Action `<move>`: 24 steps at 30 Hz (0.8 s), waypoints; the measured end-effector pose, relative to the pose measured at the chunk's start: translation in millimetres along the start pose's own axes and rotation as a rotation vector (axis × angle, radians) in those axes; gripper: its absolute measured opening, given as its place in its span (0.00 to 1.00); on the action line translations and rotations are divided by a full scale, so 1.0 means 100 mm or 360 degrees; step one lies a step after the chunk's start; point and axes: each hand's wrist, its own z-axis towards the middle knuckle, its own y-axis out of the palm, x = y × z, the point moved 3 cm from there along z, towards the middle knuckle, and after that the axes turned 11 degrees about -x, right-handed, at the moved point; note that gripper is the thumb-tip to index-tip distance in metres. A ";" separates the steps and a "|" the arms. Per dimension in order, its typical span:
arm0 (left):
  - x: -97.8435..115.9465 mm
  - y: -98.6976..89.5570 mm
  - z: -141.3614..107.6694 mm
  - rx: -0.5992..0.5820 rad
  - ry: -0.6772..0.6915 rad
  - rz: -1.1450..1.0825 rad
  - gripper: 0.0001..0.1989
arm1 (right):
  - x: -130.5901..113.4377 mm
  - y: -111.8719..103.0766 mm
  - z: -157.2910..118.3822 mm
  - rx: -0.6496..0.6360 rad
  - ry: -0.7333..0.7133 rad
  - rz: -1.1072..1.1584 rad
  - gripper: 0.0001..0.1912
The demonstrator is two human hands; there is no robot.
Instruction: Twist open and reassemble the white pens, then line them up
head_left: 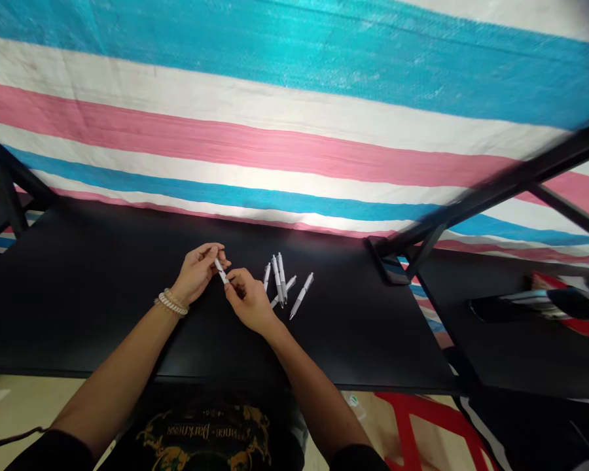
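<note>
A white pen (pixel 220 269) is held between my two hands above the black table (pixel 103 288). My left hand (pixel 199 269), with coiled bands at the wrist, pinches its upper end. The fingers of my right hand (pixel 248 299) close on its lower end. Just to the right of my right hand, several white and grey pens (pixel 277 275) lie in a loose group, some crossing one another. One more pen (pixel 302 296) rests at a slant at the right side of that group.
A dark phone-like object (pixel 390 263) lies by the black metal frame (pixel 425 229) at the table's right end. Striped sheeting (pixel 275 144) hangs behind the table. On another table at the right are a red item (pixel 586 324) and dark objects. A red stool (pixel 422 412) stands below.
</note>
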 end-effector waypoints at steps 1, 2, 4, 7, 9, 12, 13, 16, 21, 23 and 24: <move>0.01 0.03 -0.01 -0.0017 0.0026 -0.0001 0.14 | 0.01 0.00 0.00 0.0062 0.0016 0.0067 0.08; 0.01 0.04 -0.02 0.0003 0.0063 -0.0008 0.13 | 0.02 -0.01 0.00 0.0138 0.0037 0.0121 0.08; 0.01 0.05 -0.03 0.0023 0.0083 -0.0044 0.14 | 0.05 -0.04 0.01 0.0302 0.0071 0.0180 0.09; -0.02 0.05 -0.02 -0.0052 -0.0005 -0.0095 0.15 | 0.06 -0.09 0.02 0.0454 0.0054 0.0153 0.09; -0.03 0.05 -0.02 -0.0065 -0.0016 -0.0115 0.14 | 0.06 -0.10 0.02 0.0513 0.0034 0.0075 0.10; -0.03 0.04 -0.01 -0.0072 0.0008 -0.0144 0.13 | 0.06 -0.10 0.01 0.0552 0.0062 0.0040 0.11; -0.03 0.03 -0.02 -0.0071 0.0018 -0.0149 0.13 | 0.07 -0.09 0.01 0.0546 0.0085 0.0099 0.13; -0.01 0.03 -0.02 -0.0032 0.0083 -0.0144 0.13 | 0.12 -0.06 0.02 0.0454 0.0185 0.0433 0.18; -0.02 0.02 -0.01 -0.0007 0.0158 -0.0161 0.13 | 0.07 -0.11 0.02 0.0542 0.0030 0.0356 0.15; -0.02 0.01 -0.01 0.0019 0.0169 -0.0193 0.13 | 0.02 -0.15 0.01 0.0693 -0.0150 0.0201 0.11; -0.02 0.00 0.00 0.0034 0.0174 -0.0204 0.13 | 0.01 -0.16 0.01 0.0725 -0.0184 0.0183 0.13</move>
